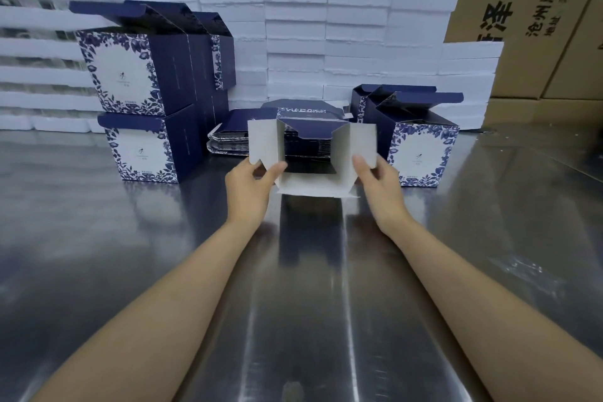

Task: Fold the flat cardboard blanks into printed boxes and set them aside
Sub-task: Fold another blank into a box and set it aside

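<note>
Half-folded box [311, 153] held between left hand [249, 188] and right hand [375, 186]

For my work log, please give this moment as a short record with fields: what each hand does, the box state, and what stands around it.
left hand: grips left flap
right hand: grips right flap
box in work: opened into a tube, white inside toward camera, flaps unfolded
flat blanks: stacked behind it
finished boxes: left stack; more at right
surface: steel table
</note>
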`<state>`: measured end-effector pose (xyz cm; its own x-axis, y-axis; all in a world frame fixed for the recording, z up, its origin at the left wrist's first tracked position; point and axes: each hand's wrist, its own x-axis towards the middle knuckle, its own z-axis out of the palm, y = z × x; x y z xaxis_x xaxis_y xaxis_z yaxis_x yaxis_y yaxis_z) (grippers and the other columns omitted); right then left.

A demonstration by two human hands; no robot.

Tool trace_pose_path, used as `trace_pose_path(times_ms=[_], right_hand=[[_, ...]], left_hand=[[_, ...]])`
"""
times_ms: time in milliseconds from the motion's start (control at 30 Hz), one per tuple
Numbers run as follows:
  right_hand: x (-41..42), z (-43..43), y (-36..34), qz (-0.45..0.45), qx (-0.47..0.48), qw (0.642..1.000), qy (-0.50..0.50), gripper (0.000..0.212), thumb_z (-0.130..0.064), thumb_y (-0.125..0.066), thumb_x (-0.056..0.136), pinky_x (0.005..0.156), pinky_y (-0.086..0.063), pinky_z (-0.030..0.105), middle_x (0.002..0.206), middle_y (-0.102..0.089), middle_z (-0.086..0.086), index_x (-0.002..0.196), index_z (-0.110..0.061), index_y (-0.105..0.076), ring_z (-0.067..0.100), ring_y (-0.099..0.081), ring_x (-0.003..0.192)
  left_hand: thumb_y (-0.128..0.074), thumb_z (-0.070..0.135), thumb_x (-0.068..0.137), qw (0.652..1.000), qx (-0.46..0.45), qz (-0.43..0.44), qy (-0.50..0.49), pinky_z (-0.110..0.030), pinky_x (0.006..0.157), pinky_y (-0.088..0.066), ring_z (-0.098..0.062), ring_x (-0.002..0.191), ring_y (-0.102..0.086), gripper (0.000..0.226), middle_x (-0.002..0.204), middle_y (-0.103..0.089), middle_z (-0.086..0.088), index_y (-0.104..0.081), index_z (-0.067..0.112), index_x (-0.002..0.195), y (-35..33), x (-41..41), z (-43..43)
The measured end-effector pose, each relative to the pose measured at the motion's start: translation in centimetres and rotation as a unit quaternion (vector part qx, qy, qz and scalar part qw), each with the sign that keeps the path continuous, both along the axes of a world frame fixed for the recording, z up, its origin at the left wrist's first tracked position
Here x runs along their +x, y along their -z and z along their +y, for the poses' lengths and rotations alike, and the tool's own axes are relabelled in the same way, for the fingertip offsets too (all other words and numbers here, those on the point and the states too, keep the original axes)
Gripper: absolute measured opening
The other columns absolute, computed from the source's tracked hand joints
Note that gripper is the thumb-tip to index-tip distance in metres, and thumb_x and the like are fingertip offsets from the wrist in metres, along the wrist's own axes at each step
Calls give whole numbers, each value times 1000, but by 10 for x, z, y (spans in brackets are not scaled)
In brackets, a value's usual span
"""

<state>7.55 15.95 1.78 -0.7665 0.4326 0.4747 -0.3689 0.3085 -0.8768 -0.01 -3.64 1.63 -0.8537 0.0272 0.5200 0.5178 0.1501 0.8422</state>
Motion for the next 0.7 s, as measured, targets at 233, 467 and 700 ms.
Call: trace_pose_path(times_ms=[233, 467, 700], right_hand=[[-6, 4, -3, 30, -262, 963, -49, 32, -32, -55, 97, 76, -58, 32, 74, -66, 4, 76, -8, -57, 12, -65, 72], [-6, 4, -7, -1, -362, 923, -130, 24, -33, -53, 98, 68, -58, 23, 90, -74, 3, 104, -11, -62, 12, -71, 79], [0, -6, -8, 96, -220, 967, 82, 38, -17, -65, 91, 58, -55, 27, 105, -57, 0, 109, -29, -34, 19, -57, 63]], left_hand=[[-59, 22, 96, 987, 107, -70, 93, -12, 63, -45, -18, 70, -46, 43, 76, -47, -14, -54, -18, 82, -2, -7, -1], [-57, 34, 94, 943, 176, -206, 193, -25, 78, -51, -23, 89, -51, 27, 97, -59, -14, -68, 10, 90, -1, -12, -1], [-59, 32, 93, 941, 210, -194, 179, -20, 72, -54, -17, 84, -61, 25, 92, -69, -8, -70, 11, 89, 1, -11, 2]])
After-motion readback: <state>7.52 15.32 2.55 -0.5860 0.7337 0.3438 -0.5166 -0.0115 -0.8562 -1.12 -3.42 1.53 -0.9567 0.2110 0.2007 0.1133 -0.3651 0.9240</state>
